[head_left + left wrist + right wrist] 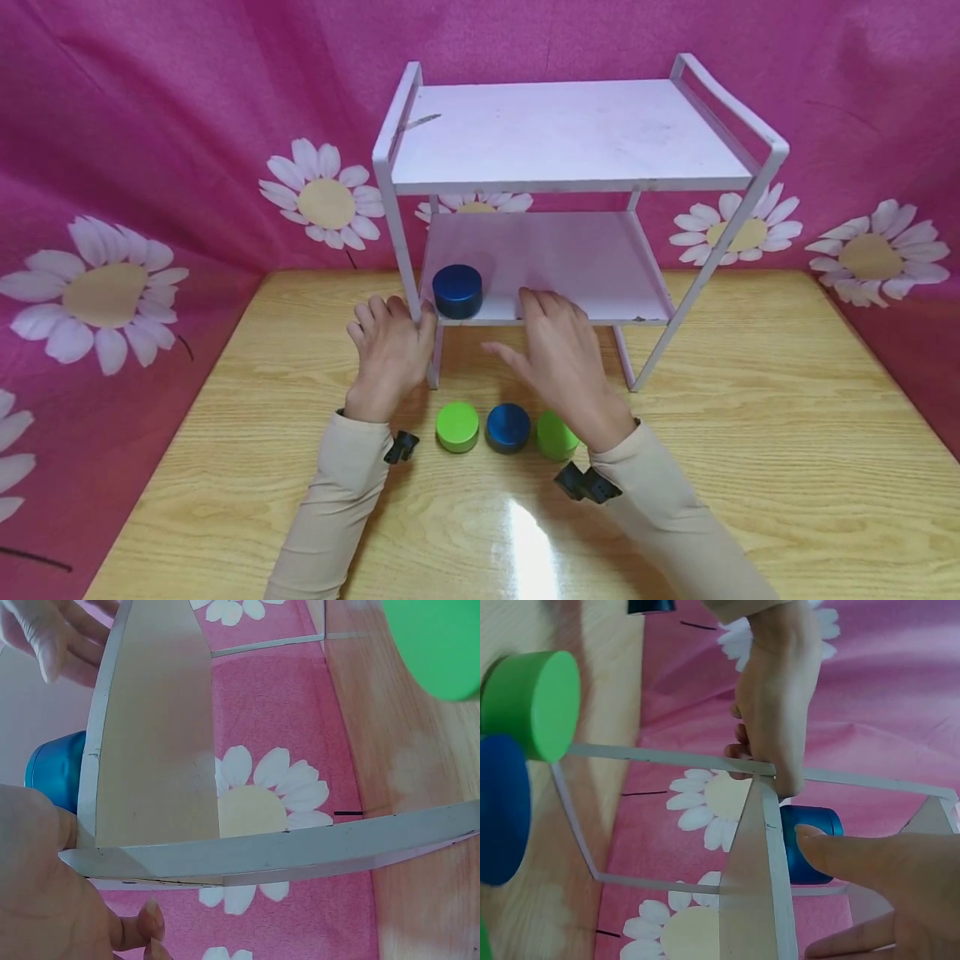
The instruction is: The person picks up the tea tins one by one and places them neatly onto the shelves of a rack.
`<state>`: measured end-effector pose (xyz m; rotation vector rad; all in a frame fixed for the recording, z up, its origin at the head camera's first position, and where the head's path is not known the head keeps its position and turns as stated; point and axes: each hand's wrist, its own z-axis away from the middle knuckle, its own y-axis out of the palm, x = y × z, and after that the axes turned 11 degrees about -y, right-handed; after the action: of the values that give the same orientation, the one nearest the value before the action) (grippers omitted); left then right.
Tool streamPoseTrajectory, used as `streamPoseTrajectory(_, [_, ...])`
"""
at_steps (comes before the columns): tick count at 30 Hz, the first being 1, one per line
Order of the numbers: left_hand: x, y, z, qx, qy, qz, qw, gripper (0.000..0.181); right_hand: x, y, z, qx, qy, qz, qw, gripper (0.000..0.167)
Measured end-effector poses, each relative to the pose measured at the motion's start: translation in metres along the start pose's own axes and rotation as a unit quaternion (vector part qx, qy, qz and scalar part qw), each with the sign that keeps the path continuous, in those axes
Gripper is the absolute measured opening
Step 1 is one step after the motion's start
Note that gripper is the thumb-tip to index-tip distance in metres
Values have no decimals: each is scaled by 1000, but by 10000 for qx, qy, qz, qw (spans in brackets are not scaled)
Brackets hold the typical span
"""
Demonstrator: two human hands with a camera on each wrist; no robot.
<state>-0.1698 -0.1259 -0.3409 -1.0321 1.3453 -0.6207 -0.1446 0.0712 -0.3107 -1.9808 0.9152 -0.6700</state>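
Observation:
A white two-tier shelf rack [570,133] stands on the table. My left hand [393,346] holds its front left post at the lower tier, thumb on the inner side and fingers outside. Just beside that thumb, a blue round tin [457,292] sits on the lower tier's front left corner. My right hand [562,354] reaches over the lower tier's front edge, thumb spread and fingers extended, holding nothing. In the right wrist view its thumb overlaps the blue tin, though the head view shows them apart.
On the wooden table [262,400], in front of the rack, a green round tin [457,427], another blue tin [508,427] and a second green tin [556,436] stand in a row. The right wrist partly covers the last. Behind hangs a pink flowered cloth [225,100].

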Motion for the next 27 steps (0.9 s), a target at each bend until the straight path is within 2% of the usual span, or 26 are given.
streamPoseTrajectory(14, [0,0,0,0,29,38,10000,47,1,-6,36,-55,-215,68,9997,72])
streamPoseTrajectory(21, [-2,0,-1,65,-6,28,10000,48,3,-5,57,-214,-438,-146,9987,66])
streamPoseTrajectory(27, [0,1,0,38,-22,18,10000,48,1,0,66,76,-441,-86,9990,69])
